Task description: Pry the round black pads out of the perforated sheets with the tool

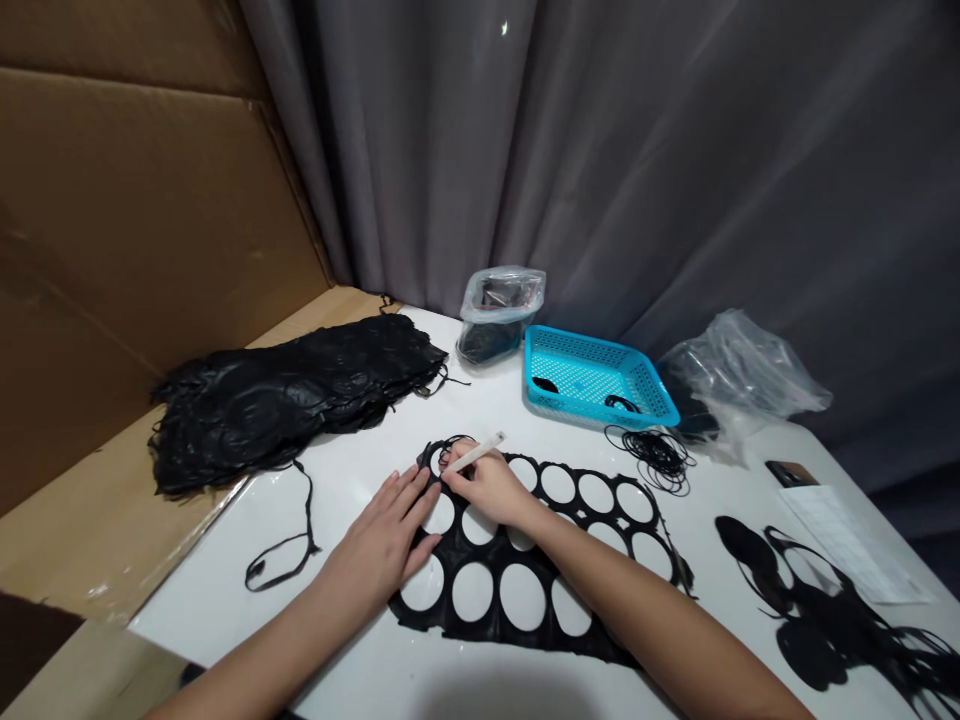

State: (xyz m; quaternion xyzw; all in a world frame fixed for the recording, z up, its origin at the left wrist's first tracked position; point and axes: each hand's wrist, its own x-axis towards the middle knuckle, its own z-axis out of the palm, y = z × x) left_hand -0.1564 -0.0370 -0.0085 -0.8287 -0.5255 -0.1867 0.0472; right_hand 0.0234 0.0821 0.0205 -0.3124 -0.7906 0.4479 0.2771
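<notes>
One black, hole-punched sheet [480, 556] lies on the white table [210, 590], a blue basket [570, 408] at its one o'clock. The left hand [382, 525], fingers loosely spread, rests flat at its nine o'clock edge, grasping nothing; the right hand [484, 485] is closed around a white pen-like tool [480, 450] at the ten o'clock corner. The sheet looks light and limp; narrow bridges could tear, so broader solid stretches seem the safer hold.

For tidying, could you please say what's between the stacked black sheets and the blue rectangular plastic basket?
The head view shows a clear plastic bag on white tabletop.
</notes>
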